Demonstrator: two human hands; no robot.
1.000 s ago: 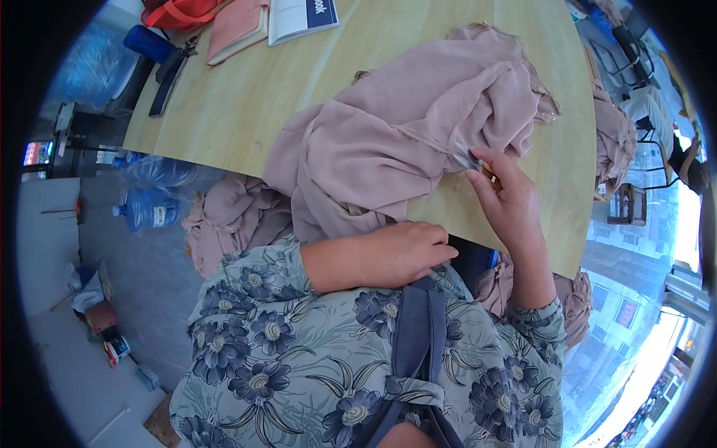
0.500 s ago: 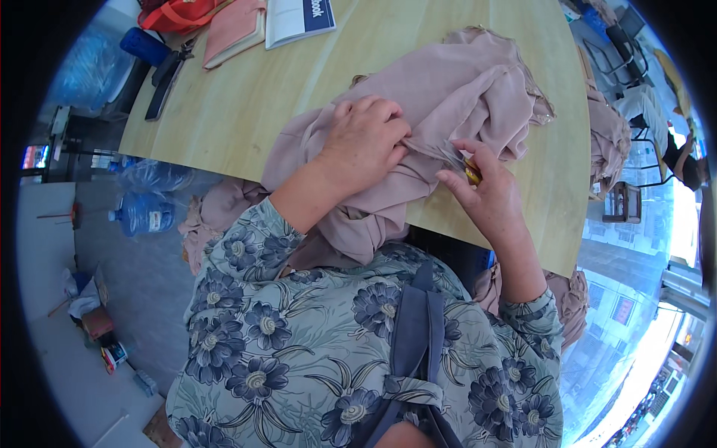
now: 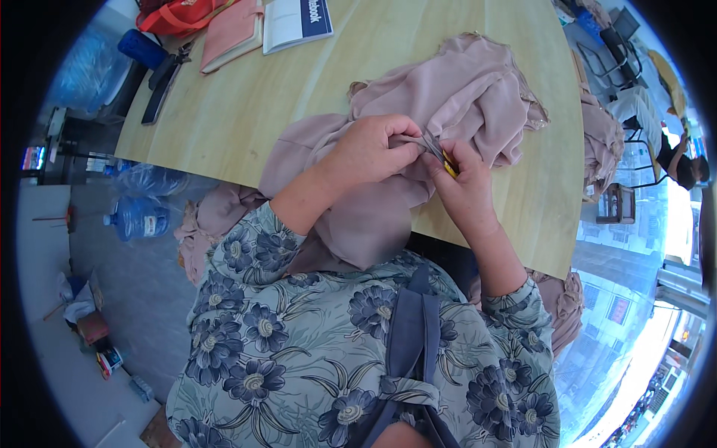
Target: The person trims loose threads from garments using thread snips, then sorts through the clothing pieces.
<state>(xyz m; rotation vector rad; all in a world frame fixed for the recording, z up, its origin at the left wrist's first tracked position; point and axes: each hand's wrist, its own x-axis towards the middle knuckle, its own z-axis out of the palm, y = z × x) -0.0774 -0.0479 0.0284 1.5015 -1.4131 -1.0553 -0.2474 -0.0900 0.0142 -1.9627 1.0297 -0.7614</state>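
Note:
A dusty-pink garment (image 3: 467, 82) lies bunched across the wooden table and hangs over its near edge toward my lap. My left hand (image 3: 377, 149) pinches a fold of this fabric between thumb and fingers. Close to its right, my right hand (image 3: 464, 179) is closed around small thread snips with yellow grips (image 3: 449, 164). Their metal blades point up and left, right beside the pinched fold. Whether the blades touch the cloth, I cannot tell.
On the table's (image 3: 246, 119) far left are a pink notebook (image 3: 231, 33), a white-and-blue book (image 3: 297, 26), a red bag (image 3: 175, 16) and a dark phone-like object (image 3: 158, 97). More pink fabric (image 3: 603, 142) hangs off the right edge. Blue water jugs (image 3: 142, 218) stand on the floor at left.
Both hands have drawn closer together around the fold. My left hand has lifted the cloth into a pinch, and the snips in my right hand have shifted left and tilted more upright.

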